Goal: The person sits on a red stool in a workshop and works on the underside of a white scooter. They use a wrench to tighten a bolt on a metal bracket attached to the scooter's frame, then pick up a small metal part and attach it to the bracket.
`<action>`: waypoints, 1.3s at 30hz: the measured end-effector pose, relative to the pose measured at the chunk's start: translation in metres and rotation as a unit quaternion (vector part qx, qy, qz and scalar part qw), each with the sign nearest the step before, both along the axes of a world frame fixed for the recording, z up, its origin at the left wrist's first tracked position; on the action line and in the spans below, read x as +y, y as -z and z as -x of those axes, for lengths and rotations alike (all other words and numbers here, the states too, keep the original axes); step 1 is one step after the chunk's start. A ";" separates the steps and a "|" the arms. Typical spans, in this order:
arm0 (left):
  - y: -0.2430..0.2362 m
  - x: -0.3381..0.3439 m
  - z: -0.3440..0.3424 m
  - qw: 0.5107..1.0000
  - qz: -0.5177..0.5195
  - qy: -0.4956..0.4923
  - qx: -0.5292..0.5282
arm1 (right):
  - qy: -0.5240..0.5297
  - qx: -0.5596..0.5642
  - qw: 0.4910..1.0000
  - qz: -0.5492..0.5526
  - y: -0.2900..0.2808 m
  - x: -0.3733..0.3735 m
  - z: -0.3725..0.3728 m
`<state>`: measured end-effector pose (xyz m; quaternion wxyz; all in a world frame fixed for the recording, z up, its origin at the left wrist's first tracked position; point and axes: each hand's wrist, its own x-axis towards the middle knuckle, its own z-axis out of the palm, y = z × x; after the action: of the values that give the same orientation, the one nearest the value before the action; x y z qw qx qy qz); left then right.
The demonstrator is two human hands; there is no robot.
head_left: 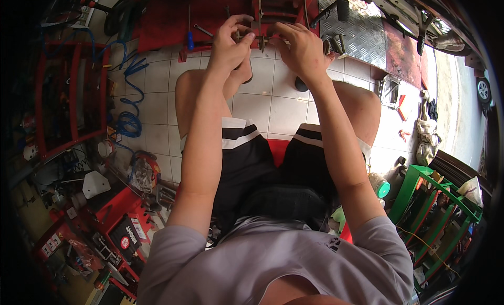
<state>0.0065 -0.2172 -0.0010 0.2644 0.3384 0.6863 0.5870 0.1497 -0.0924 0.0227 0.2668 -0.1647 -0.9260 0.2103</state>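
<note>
Both my arms reach forward to a thin, upright metal part (261,41) at the front edge of a red work platform (163,22). My left hand (231,47) is on its left side, fingers curled and thumb pressed in on something small that I cannot make out. On the other side, my right hand (302,49) is closed, with its bent fingertips against the part's right side; what they grip is hidden. To the left of my left hand lie a screwdriver (190,40) with a blue handle and a small wrench (202,29).
A red metal rack (75,95) and coiled blue air hose (129,124) are at the left. Red tool boxes (118,231) stand at the lower left. A green rack (420,174) is at the right, beyond a jar with a green lid (384,189). White tiles (252,108) cover the floor.
</note>
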 end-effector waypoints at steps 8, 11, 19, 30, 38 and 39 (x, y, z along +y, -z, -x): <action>0.001 0.002 0.000 0.997 0.014 -0.014 0.074 | 0.010 0.035 0.998 -0.048 0.006 0.001 0.002; -0.003 0.001 -0.002 0.998 -0.016 0.002 0.059 | 0.006 0.025 1.000 -0.010 -0.002 -0.003 0.001; -0.009 0.000 -0.003 0.991 -0.029 0.026 0.127 | 0.004 0.039 0.999 -0.013 0.005 0.000 0.001; -0.010 -0.003 -0.003 0.992 0.008 0.036 0.123 | 0.002 0.049 0.998 -0.035 0.008 0.001 0.002; -0.010 -0.002 -0.002 0.992 -0.007 0.039 0.122 | 0.010 0.026 1.000 -0.003 -0.004 -0.003 -0.001; -0.010 -0.002 -0.001 0.993 0.005 0.038 0.114 | 0.010 0.027 1.000 -0.005 -0.004 -0.003 -0.001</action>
<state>0.0079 -0.2195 0.0093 0.2077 0.4276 0.7017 0.5306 0.1506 -0.0952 0.0266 0.2947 -0.1666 -0.9177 0.2078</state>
